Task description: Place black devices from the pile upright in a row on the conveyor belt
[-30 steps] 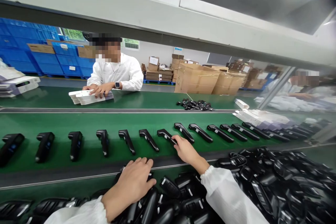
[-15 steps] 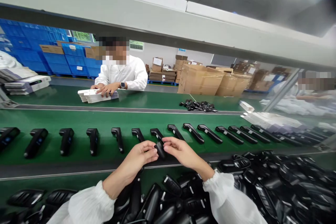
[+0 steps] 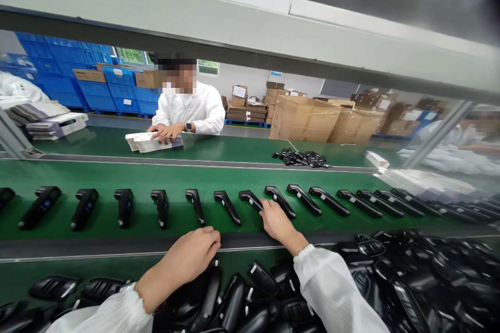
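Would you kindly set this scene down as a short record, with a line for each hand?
right hand: at the near end of a black device on the green belt; grip unclear
left hand: by the belt's near edge; grasp hidden
on belt: row of similar devices
near side: heaped black parts
opposite: co-worker in white, hands on white boxes
background: blue crates, cardboard boxes

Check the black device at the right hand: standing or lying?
Lying: the black device stretches across the green belt, near end hidden by the right hand. Can't tell whether that end is lifted.
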